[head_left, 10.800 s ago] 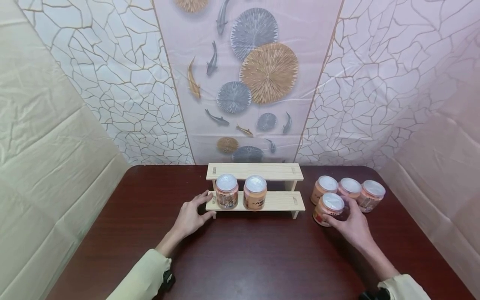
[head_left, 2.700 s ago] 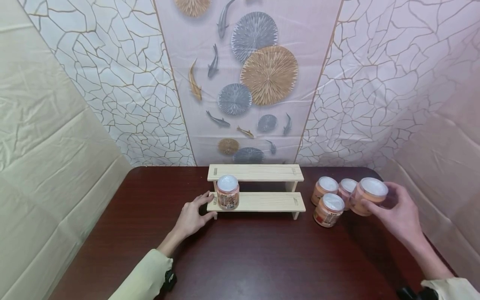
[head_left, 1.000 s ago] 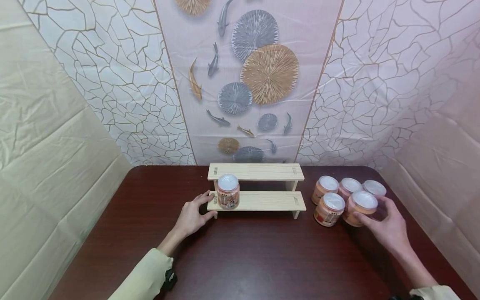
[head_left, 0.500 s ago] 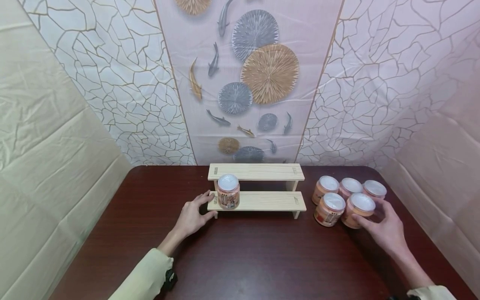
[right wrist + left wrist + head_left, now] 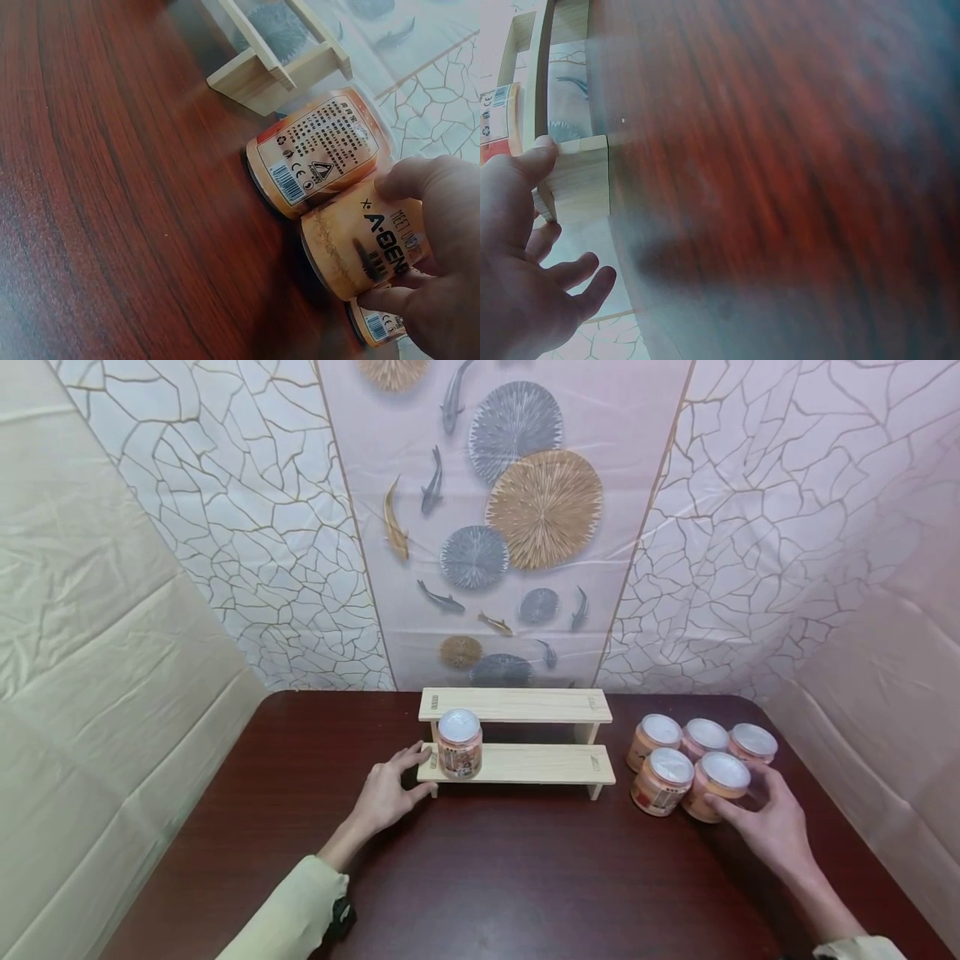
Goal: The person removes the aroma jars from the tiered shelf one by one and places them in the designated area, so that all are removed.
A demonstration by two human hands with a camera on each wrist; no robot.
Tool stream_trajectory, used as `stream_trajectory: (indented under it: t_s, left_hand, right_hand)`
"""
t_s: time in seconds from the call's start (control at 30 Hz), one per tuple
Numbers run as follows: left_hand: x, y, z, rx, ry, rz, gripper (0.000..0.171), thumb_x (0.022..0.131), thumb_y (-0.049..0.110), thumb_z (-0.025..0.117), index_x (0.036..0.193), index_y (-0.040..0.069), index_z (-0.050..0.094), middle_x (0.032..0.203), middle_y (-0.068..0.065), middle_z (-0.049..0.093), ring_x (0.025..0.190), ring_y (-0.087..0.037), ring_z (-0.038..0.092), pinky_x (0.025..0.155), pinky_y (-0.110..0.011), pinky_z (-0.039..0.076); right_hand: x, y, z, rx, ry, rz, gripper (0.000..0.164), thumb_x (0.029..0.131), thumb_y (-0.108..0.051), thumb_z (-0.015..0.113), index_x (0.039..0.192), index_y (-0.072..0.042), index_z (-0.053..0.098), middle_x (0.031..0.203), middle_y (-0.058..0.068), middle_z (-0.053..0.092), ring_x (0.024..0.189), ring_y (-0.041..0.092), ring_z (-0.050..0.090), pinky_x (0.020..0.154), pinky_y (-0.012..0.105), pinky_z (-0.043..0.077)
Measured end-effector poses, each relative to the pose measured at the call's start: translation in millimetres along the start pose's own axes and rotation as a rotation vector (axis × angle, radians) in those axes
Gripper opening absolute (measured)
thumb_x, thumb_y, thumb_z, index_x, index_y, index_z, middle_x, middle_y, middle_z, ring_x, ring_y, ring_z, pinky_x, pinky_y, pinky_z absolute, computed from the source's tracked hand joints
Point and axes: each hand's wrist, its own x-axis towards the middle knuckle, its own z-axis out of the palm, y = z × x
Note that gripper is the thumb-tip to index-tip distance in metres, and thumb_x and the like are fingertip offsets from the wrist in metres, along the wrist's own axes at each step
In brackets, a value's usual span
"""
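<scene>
Pale wooden shelf point(image 5: 532, 764), two-tiered: we hold the left end of its lower board between thumb and forefinger of the left hand point(image 5: 384, 795), whose remaining fingers lie partly extended in the left wrist view. Just right of those fingers, on the same board, stands a labelled jar point(image 5: 461, 758) with a whitish top. With the right hand point(image 5: 768, 820) we grip an upright orange jar point(image 5: 707, 797), the thumb lying on its near side; we cannot tell whether its base touches the dark red table point(image 5: 510, 877). Immediately left of the right thumb we find a neighbouring jar point(image 5: 658, 794), its label bearing printed text and a barcode. Beyond the right fingers, three more jars point(image 5: 705, 737) form a back row. Well beyond the fingers of both hands, we observe a patterned backdrop point(image 5: 543, 510) with fish and round motifs.
</scene>
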Motion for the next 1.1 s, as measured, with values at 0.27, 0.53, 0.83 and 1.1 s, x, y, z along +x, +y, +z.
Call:
stream_trajectory:
  t_s: [0.27, 0.53, 0.83, 1.1]
  left_hand:
    - [1.0, -1.0, 1.3, -0.004, -0.003, 0.002, 0.057, 0.081, 0.016, 0.085, 0.133, 0.003, 0.065, 0.14, -0.018, 0.056, 0.127, -0.044, 0.052, 0.099, -0.055, 0.045]
    - [-1.2, -1.2, 2.5, -0.007, 0.0, 0.003, 0.057, 0.081, 0.015, 0.085, 0.133, 0.003, 0.065, 0.14, -0.018, 0.057, 0.127, -0.044, 0.052, 0.098, -0.056, 0.045]
    - [1.1, 1.3, -0.3, -0.012, -0.002, 0.001, 0.058, 0.081, 0.015, 0.086, 0.134, 0.002, 0.064, 0.14, -0.019, 0.056, 0.127, -0.046, 0.051, 0.099, -0.057, 0.044]
    - [0.8, 1.2, -0.2, -0.006, 0.005, 0.008, 0.058, 0.08, 0.015, 0.086, 0.133, 0.002, 0.064, 0.139, -0.019, 0.056, 0.126, -0.046, 0.052, 0.099, -0.056, 0.045]
  right_hand:
    - [-1, 3, 2, -0.017, -0.008, 0.023, 0.073, 0.077, -0.006, 0.086, 0.135, 0.01, 0.045, 0.125, 0.036, 0.055, 0.092, -0.021, 0.037, 0.076, 0.002, 0.039]
    - [-4, 8, 3, -0.015, -0.017, 0.035, 0.071, 0.078, -0.007, 0.086, 0.134, 0.01, 0.045, 0.125, 0.037, 0.055, 0.093, -0.021, 0.037, 0.076, 0.003, 0.039]
    - [-2, 10, 4, -0.008, -0.006, 0.029, 0.071, 0.078, -0.006, 0.085, 0.134, 0.009, 0.045, 0.126, 0.036, 0.055, 0.093, -0.021, 0.037, 0.077, 0.002, 0.037]
    - [-1, 11, 7, 0.008, -0.002, 0.042, 0.071, 0.077, -0.003, 0.085, 0.134, 0.009, 0.044, 0.127, 0.035, 0.054, 0.092, -0.021, 0.038, 0.076, 0.002, 0.038]
